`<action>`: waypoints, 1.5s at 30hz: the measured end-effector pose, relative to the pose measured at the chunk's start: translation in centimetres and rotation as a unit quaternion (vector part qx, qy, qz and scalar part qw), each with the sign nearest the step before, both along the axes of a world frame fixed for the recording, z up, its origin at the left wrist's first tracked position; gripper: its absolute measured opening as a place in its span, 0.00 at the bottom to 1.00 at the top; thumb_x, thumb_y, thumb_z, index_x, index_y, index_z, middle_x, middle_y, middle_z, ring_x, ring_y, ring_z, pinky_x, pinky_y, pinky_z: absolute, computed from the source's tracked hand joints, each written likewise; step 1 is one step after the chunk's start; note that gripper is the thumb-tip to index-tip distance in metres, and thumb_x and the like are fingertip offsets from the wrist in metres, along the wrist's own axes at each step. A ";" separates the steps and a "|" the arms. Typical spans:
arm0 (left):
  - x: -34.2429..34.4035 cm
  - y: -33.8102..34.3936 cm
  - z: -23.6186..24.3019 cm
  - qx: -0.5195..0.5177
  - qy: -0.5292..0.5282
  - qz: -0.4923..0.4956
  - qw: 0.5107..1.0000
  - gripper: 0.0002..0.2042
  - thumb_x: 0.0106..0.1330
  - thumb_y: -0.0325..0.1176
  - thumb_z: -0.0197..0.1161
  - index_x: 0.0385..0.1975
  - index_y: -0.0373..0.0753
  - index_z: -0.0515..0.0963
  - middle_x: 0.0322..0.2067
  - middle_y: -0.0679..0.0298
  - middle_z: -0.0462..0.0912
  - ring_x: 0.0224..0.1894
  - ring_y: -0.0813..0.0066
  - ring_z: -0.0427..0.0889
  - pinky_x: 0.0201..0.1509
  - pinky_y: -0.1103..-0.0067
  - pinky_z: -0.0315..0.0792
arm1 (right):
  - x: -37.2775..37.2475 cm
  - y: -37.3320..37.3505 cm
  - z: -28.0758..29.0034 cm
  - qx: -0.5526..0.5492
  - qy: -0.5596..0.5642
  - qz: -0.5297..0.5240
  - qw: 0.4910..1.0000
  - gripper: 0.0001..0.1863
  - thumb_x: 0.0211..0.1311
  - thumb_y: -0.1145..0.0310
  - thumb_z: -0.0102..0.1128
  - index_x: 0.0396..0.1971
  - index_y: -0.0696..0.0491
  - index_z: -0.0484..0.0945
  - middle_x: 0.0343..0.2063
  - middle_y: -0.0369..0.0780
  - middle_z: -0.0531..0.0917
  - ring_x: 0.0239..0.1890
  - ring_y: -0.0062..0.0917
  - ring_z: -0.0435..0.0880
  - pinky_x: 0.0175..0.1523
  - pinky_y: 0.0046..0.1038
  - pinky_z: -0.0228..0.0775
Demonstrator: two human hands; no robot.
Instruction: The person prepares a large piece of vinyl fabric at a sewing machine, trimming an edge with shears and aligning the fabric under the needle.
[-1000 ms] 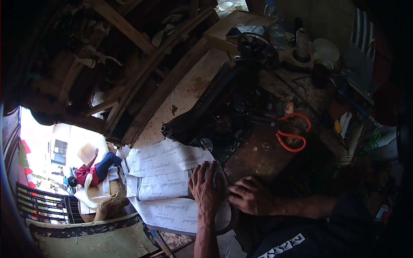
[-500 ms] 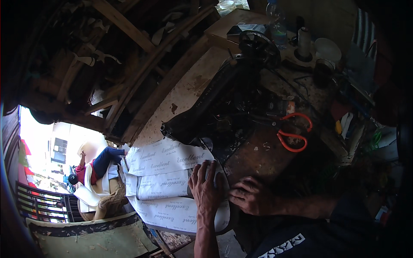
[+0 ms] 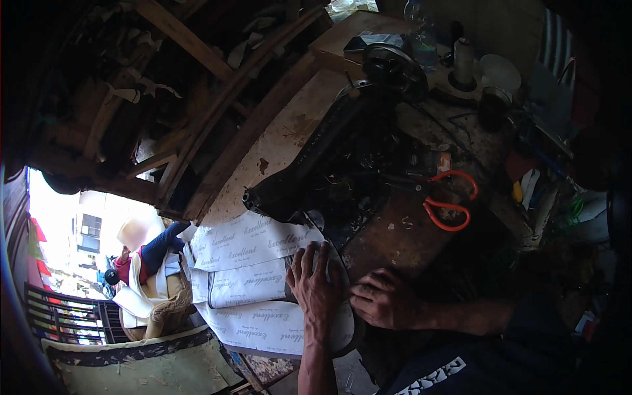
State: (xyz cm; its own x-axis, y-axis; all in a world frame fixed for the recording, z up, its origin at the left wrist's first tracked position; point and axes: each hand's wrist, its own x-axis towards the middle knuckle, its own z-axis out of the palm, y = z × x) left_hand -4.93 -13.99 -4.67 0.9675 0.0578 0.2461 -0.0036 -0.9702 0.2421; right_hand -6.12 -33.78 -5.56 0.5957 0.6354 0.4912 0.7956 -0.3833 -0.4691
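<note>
White sheet material with grey printed lettering (image 3: 247, 322) lies in overlapping panels with dark edges. Its far edge reaches the head of a black sewing machine (image 3: 299, 168). Pressed on the panels near their right side, my left hand (image 3: 317, 283) has its fingers stretched toward the machine. My right hand (image 3: 382, 299) rests at the material's right edge with its fingers curled in. Its fingertips are hidden, so whether they pinch that edge is unclear. Scissors with orange-red handles (image 3: 449, 203) lie to the right of the machine, their blades pointing toward it.
Beyond the machine's handwheel (image 3: 395, 69) stand a clear plastic bottle (image 3: 422, 43) and a thread cone (image 3: 464, 62). A wooden frame (image 3: 191, 43) rises at the upper left. Below it, a person (image 3: 148, 260) sits in the bright background. A green padded panel (image 3: 141, 368) lies lower left.
The material and my left hand have shifted very slightly. My right hand stays at the edge. In the background, the person's leg has moved a little.
</note>
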 end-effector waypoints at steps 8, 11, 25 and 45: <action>1.3 0.6 -0.6 0.014 -0.011 0.002 1.000 0.22 0.70 0.36 0.64 0.65 0.46 0.82 0.68 0.57 0.79 0.73 0.50 0.71 0.75 0.54 0.60 | 0.4 0.4 0.3 -0.009 0.041 -0.029 0.999 0.13 0.62 0.65 0.66 0.45 0.52 0.87 0.53 0.37 0.86 0.56 0.29 0.81 0.61 0.39 0.69; 1.9 1.1 -0.7 0.024 -0.012 -0.002 1.000 0.23 0.70 0.37 0.65 0.65 0.45 0.81 0.68 0.58 0.79 0.73 0.50 0.71 0.74 0.54 0.60 | 0.5 0.6 0.4 -0.018 0.050 -0.028 0.998 0.15 0.63 0.66 0.65 0.47 0.54 0.87 0.55 0.38 0.86 0.57 0.31 0.81 0.62 0.39 0.70; 3.9 2.1 -0.5 -0.003 -0.050 0.003 0.999 0.15 0.70 0.34 0.66 0.54 0.43 0.85 0.61 0.59 0.84 0.69 0.55 0.76 0.72 0.56 0.63 | 2.3 1.7 0.7 0.010 0.078 -0.032 0.996 0.15 0.62 0.70 0.67 0.48 0.56 0.86 0.55 0.40 0.85 0.51 0.34 0.81 0.60 0.36 0.76; -1.5 2.3 2.0 -0.126 -0.002 -0.106 0.986 0.07 0.62 0.23 0.68 0.36 0.41 0.88 0.37 0.59 0.85 0.46 0.55 0.82 0.54 0.63 0.70 | -0.1 -0.1 0.1 -0.011 0.018 -0.034 0.999 0.21 0.57 0.69 0.71 0.52 0.57 0.86 0.58 0.40 0.84 0.58 0.34 0.81 0.60 0.37 0.78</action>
